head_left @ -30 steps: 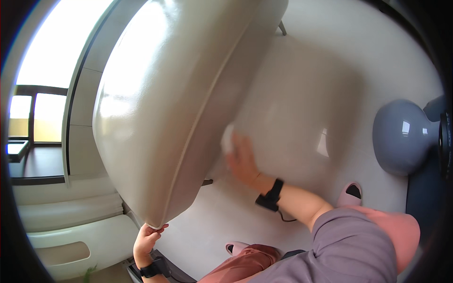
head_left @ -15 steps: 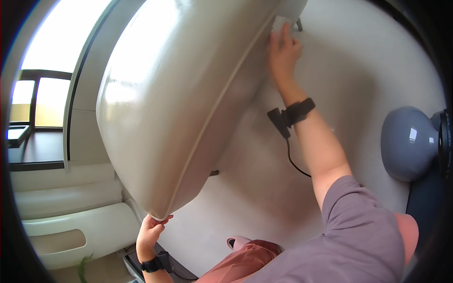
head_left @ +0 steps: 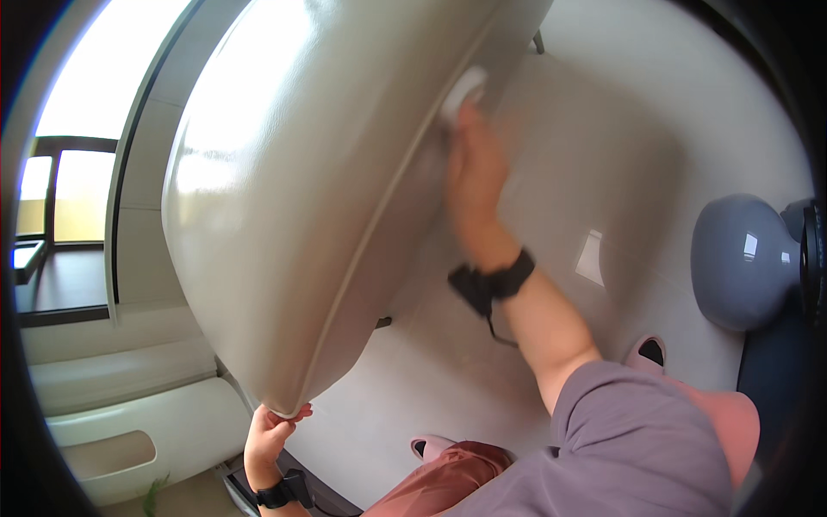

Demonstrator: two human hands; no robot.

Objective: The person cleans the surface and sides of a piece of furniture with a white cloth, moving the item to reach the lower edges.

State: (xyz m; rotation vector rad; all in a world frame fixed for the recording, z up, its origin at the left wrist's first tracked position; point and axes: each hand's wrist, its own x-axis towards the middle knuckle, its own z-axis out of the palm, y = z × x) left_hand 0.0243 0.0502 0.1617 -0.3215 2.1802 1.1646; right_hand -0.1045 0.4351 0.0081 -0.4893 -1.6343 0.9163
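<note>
A large beige leather-covered bench seat (head_left: 284,189) with a raised seam runs diagonally across the view. My right hand (head_left: 475,177), blurred by motion, holds a white sponge (head_left: 466,93) against the side of the bench, just beyond the seam. At the bench's near lower corner is my left hand (head_left: 269,435), its fingers curled around the corner tip. What the fingers under that corner touch is partly hidden. Both wrists wear black straps with a small device.
Dark legs (head_left: 539,41) support the bench above a pale glossy floor (head_left: 603,155). A grey rounded object (head_left: 741,258) stands at the right. Pink slippers (head_left: 431,446) show near my legs. A white curved piece with an oval opening (head_left: 164,431) lies at the left, below a window.
My right hand has slid the white sponge along the bench side, nearer to me and leftward. The left hand stays at the corner. The whole view has shifted slightly.
</note>
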